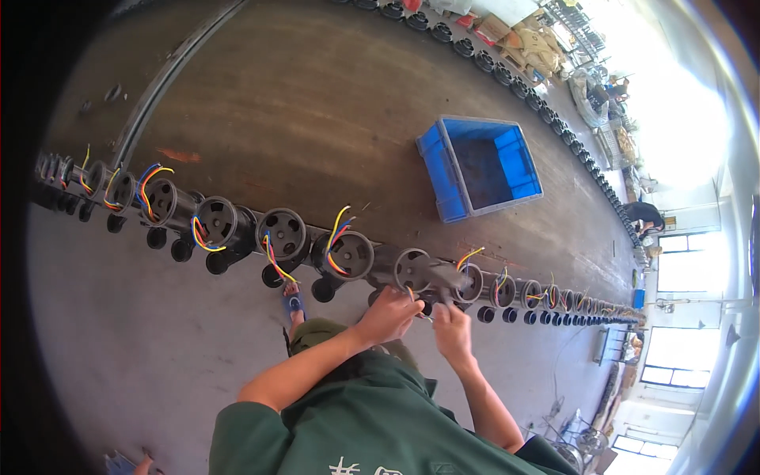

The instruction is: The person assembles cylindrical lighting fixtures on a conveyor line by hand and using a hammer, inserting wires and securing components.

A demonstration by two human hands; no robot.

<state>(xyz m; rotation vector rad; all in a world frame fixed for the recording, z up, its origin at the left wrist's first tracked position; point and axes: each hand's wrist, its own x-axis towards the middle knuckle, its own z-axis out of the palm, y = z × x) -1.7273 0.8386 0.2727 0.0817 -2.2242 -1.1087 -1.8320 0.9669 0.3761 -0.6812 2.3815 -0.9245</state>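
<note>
My left hand [390, 316] is closed in a pinch at the lower edge of a dark round housing [411, 267]. What its fingers hold is too small to make out. Beside it my right hand [454, 331] grips the handle of a hammer-like grey tool [448, 276], whose thick head is smeared by motion in front of the row. Left of my hands stands another cylindrical housing [350, 255] with yellow, red and blue wires [339, 226] sticking out. On the right, a similar wired housing [502, 291] follows.
Several more housings line the near edge of the long brown table [317, 111]. An open blue crate [443, 174] sits on the table. A row of black round parts [485, 61] runs along the far edge. A person [645, 215] is at the far right; another person's foot [294, 302] shows below the row.
</note>
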